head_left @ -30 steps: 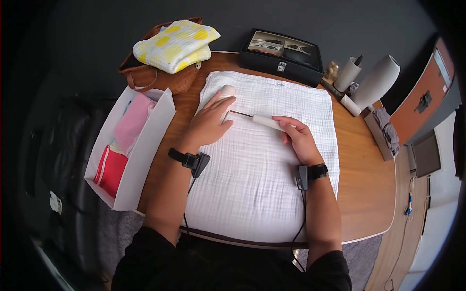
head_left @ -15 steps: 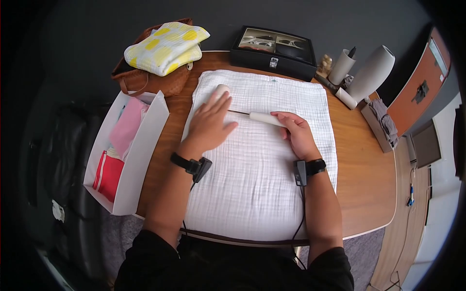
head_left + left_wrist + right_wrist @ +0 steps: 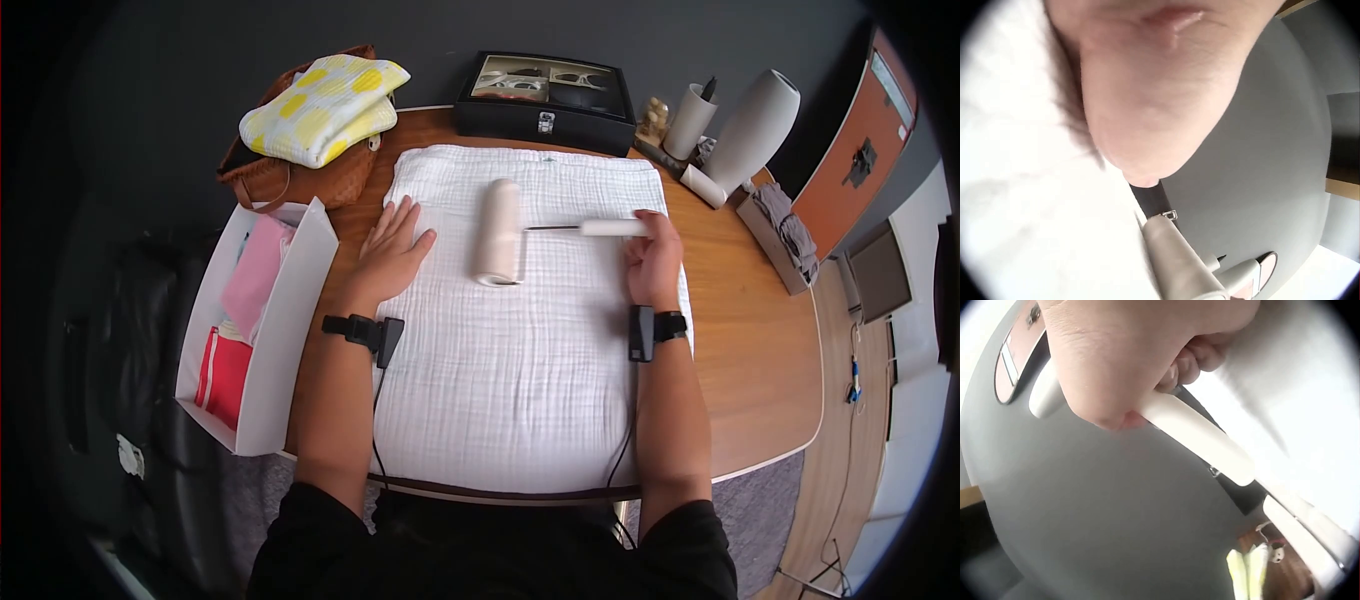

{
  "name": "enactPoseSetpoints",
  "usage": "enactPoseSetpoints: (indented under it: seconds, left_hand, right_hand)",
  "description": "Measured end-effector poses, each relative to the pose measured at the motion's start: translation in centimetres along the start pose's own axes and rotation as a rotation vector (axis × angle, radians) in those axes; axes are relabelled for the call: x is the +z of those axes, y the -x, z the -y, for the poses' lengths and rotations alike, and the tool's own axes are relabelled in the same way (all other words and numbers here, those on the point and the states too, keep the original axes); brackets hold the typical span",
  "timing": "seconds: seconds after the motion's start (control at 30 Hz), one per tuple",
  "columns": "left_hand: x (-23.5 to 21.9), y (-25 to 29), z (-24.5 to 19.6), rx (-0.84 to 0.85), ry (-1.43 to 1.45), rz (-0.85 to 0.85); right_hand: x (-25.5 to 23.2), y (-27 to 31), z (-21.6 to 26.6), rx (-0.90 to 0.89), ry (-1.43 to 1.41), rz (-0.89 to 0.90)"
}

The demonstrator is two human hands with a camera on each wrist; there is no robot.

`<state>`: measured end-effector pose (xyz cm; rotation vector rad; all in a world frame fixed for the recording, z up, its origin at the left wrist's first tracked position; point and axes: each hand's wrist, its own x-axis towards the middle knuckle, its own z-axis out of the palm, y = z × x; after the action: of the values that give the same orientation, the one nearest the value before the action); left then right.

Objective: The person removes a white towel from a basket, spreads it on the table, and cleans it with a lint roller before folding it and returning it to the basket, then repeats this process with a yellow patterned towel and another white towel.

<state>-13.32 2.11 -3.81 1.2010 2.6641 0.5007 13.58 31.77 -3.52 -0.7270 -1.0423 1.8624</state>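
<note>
A lint roller with a white handle [image 3: 612, 228] and a pale roll [image 3: 499, 232] lies across a white crinkled cloth [image 3: 500, 380]. My right hand [image 3: 655, 258] grips the far end of the handle, fingers curled round it; the right wrist view shows the handle [image 3: 1200, 434] coming out of the curled right hand [image 3: 1141, 356]. My left hand [image 3: 391, 256] rests on the cloth's left side, fingers spread, apart from the roll. In the left wrist view the roll [image 3: 1175, 259] shows beyond the left hand [image 3: 1154, 94].
On the left stands a white box [image 3: 290, 350] with folded pink and red cloths. Behind it is a brown bag [image 3: 325, 185] under a yellow-dotted cloth [image 3: 322, 108]. A black glasses case [image 3: 545, 125] stands at the back, a white vase [image 3: 752, 130] and a grey box [image 3: 778, 242] at the right.
The roller has moved right with my right hand, and its roll shows uncovered. My left hand has come off the roll and shifted left and down onto the cloth.
</note>
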Motion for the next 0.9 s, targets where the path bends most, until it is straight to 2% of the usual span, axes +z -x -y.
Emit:
enactPoseSetpoints:
  seconds: [0.03, 0.13, 0.23, 0.3, 0.37, 0.47, 0.57, 0.63, 0.7, 0.73, 0.77, 0.87, 0.9]
  left_hand:
    - [0.0, 0.0, 0.0, -0.008, -0.047, -0.008]
    - [0.3, 0.1, 0.2, -0.034, -0.113, -0.051]
    - [0.9, -0.3, 0.4, -0.053, -0.098, -0.052]
    - [1.2, -0.5, 0.6, -0.044, -0.101, -0.058]
    - [1.4, -0.6, 0.9, -0.036, -0.103, -0.060]
    - [1.4, -0.6, 0.9, -0.024, -0.112, -0.063]
    - [1.0, -0.3, 0.4, -0.026, -0.137, -0.068]
    - [1.1, -0.4, 0.3, -0.034, -0.140, -0.074]
    - [1.1, -0.3, 0.3, -0.032, -0.132, -0.072]
    - [0.9, -0.2, 0.3, -0.034, -0.128, -0.073]
    - [0.8, -0.2, 0.2, -0.047, -0.126, -0.066]
    - [0.6, -0.2, -0.3, -0.068, -0.110, -0.058]
    - [0.8, -0.3, -0.2, -0.068, -0.101, -0.061]
  right_hand:
    - [-0.6, -0.5, 0.5, 0.010, -0.075, -0.077]
    - [-2.2, -1.6, 0.7, -0.046, -0.203, -0.032]
    - [-1.1, -0.5, 0.5, -0.031, -0.138, 0.044]
    - [0.2, 0.3, -0.4, 0.016, 0.052, 0.224]
    - [2.3, 1.7, -0.3, 0.054, 0.254, 0.305]
    - [4.1, 3.0, 0.6, 0.095, 0.407, 0.313]
    - [2.0, 1.1, 0.2, 0.033, 0.205, 0.209]
    - [-0.2, -0.4, 1.0, -0.044, 0.163, -0.007]
    - [-5.2, -3.7, 0.2, -0.349, 0.326, -0.180]
    - [-3.8, -3.2, 1.7, -0.294, -0.061, -0.382]
    - [-3.7, -3.2, 2.5, -0.369, -0.120, -0.495]
    - [-5.6, -3.9, 2.5, -0.409, 0.017, -0.550]
    - [-4.4, -3.3, 2.1, -0.431, 0.031, -0.537]
